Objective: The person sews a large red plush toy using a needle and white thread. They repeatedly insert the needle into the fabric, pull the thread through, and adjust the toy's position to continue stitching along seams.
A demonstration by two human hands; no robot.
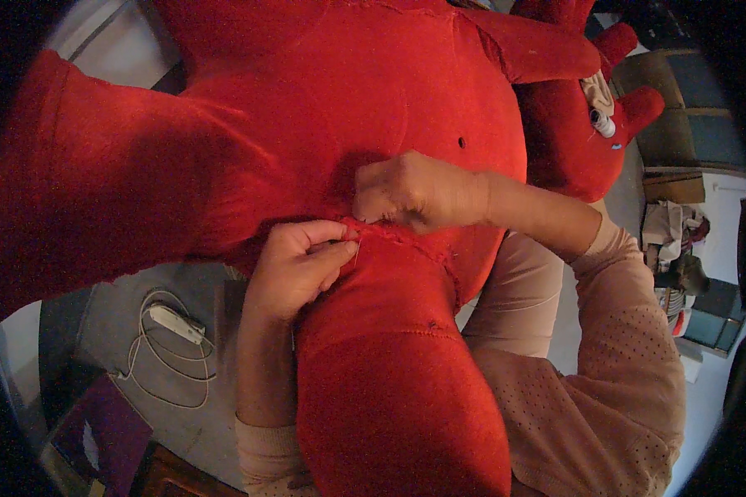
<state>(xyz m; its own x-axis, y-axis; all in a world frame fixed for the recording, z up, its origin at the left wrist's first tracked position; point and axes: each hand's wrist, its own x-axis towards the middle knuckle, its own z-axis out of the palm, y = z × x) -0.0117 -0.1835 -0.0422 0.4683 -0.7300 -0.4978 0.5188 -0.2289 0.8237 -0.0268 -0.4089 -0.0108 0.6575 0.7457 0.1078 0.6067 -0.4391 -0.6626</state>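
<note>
A very large red plush figure (373,91) spreads in front of me, with a thick red limb (398,406) hanging toward me. A rough, raised seam (402,236) runs where this limb meets the body. My left hand (294,269) pinches the red fabric at the seam between thumb and forefinger. A thin pale line, thread or needle, shows below its fingertips. Close beside it on the right, my right hand (414,190) is closed, knuckles up, against the seam. Whatever its fingers hold is hidden.
A white power strip (176,323) with a looped cable lies on the grey floor at left. Below it are a purple panel (99,435) and a brown wooden piece (182,476). Another red plush piece (572,141) bears a small white roll (603,124). Cloth items (675,236) lie far right.
</note>
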